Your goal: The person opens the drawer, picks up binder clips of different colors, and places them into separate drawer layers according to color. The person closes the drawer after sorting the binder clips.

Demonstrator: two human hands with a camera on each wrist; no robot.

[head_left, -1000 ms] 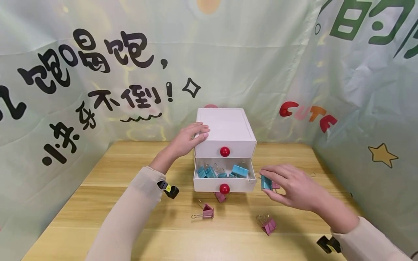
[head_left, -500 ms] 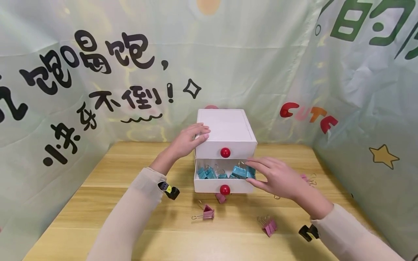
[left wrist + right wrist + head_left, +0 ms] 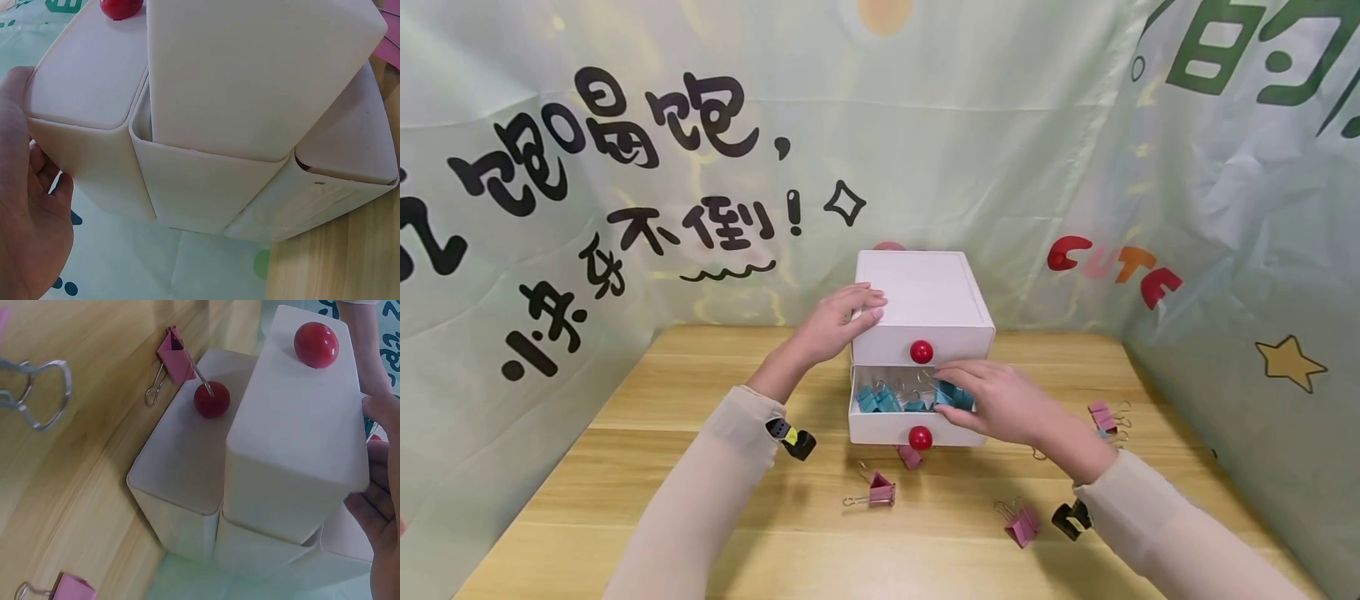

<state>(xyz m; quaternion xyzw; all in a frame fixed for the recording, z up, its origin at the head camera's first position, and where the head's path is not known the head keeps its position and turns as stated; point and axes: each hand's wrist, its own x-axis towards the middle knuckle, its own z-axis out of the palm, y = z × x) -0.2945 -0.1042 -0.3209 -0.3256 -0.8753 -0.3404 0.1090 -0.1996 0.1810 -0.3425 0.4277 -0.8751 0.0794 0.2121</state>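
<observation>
A white desktop drawer cabinet (image 3: 922,287) with red knobs stands on the table, its middle drawer (image 3: 883,428) pulled out. Several blue binder clips (image 3: 880,400) lie inside that drawer. My left hand (image 3: 835,321) rests over the cabinet's top left edge, fingers lying on the lid. In the left wrist view it sits beside the top drawer's front. Reaching into the drawer's right side, my right hand (image 3: 1000,400) pinches a blue binder clip (image 3: 943,395) between thumb and fingers. Other clips crowd around it, and the fingers partly hide it.
Pink binder clips lie about the wooden table: one (image 3: 881,492) in front, one (image 3: 1022,527) at front right, one (image 3: 909,456) by the cabinet, one (image 3: 1103,416) at far right next to a bit of blue. A printed curtain (image 3: 970,175) surrounds the table.
My right hand has moved left from beside the cabinet, carrying the blue binder clip over the drawer's right wall and into it. My left hand has stayed on the cabinet.
</observation>
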